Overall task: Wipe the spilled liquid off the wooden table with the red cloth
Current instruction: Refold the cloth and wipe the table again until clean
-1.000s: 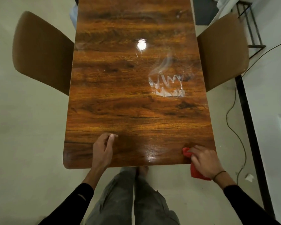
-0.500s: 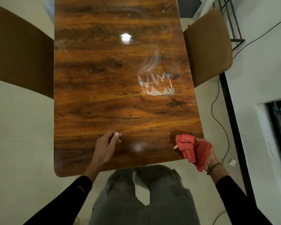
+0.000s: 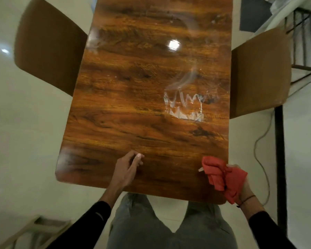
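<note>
A glossy wooden table stretches away from me. A patch of spilled liquid glistens white on its right half, about midway up. My right hand holds a crumpled red cloth above the table's near right corner, well short of the spill. My left hand rests on the near edge of the table, fingers loosely curled with nothing in them.
Brown chairs stand on both sides: one at the left, one at the right. A black cable trails on the floor to the right beside a dark rail. A lamp reflection shines on the tabletop.
My right hand has lifted the red cloth from the table's near right edge and turned it upward. The left hand stays in place. The view has shifted slightly.
</note>
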Action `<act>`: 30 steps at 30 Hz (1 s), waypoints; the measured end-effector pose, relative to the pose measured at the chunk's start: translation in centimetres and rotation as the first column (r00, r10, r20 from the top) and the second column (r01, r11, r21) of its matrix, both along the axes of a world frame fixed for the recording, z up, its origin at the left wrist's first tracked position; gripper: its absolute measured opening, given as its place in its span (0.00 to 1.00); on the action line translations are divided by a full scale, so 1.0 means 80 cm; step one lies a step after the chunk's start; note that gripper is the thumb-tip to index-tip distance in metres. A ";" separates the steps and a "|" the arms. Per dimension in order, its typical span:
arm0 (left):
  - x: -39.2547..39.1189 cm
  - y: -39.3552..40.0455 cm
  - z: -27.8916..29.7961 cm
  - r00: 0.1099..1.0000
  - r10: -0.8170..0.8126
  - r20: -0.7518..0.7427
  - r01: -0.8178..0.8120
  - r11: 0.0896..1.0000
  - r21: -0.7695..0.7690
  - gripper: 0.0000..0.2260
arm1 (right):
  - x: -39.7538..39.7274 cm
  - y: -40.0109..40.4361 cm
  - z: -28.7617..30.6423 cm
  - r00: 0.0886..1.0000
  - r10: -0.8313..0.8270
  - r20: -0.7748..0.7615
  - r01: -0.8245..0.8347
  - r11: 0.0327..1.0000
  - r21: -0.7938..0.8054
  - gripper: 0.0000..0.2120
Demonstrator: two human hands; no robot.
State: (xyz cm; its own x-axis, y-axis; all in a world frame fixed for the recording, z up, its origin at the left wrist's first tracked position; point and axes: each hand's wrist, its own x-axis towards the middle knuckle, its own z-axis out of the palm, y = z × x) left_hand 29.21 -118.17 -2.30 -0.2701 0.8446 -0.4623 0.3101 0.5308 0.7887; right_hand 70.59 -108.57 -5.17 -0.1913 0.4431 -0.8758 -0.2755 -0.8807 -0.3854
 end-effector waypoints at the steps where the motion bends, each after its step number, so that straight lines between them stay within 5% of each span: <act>1: 0.014 -0.001 0.003 0.999 0.031 -0.008 -0.031 1.000 -0.004 0.20 | 0.013 0.012 0.001 0.999 0.040 -0.034 -0.040 0.999 0.002 0.33; 8: 0.152 0.005 0.029 0.966 0.248 -0.068 -0.250 0.968 -0.019 0.17 | 0.106 0.093 0.027 0.957 0.197 -0.213 -0.194 0.980 0.037 0.28; 11: 0.209 0.024 0.045 0.967 0.244 -0.079 -0.247 0.968 -0.034 0.19 | 0.136 0.113 0.038 0.906 0.263 -0.331 -0.250 0.965 0.084 0.44; 14: 0.248 0.040 0.052 0.961 0.268 -0.073 -0.269 0.963 -0.007 0.18 | 0.145 0.126 0.029 0.943 0.260 -0.210 -0.260 0.965 0.027 0.30; 24: 0.294 0.046 0.032 0.927 0.371 -0.047 -0.371 0.929 0.007 0.23 | 0.124 0.184 0.006 0.906 0.385 -0.176 -0.389 0.921 0.010 0.36; 30: 0.330 0.049 0.034 0.853 0.519 -0.049 -0.522 0.850 -0.068 0.13 | 0.109 0.239 0.016 0.844 0.520 -0.131 -0.521 0.853 0.027 0.34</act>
